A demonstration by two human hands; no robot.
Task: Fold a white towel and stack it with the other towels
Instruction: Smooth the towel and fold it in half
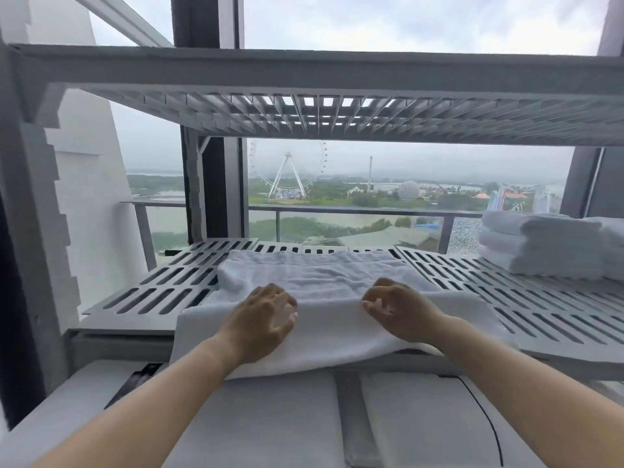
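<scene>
A white towel point(324, 282) lies across the slotted grey shelf point(162, 288), its near part doubled over and hanging past the shelf's front edge. My left hand point(266, 319) rests on the near fold, fingers loosely curled and apart, holding nothing. My right hand point(395, 309) hovers at the same fold a little to the right, fingers curled, with no cloth pinched between them. A stack of folded white towels point(540, 244) stands at the far right of the same shelf.
An upper slotted shelf point(337, 116) hangs low over the work area. A grey upright post point(20, 231) stands at the left. Behind the shelf is a window. Below the shelf's front edge is a flat white surface point(270, 427) with a black cable point(486, 417).
</scene>
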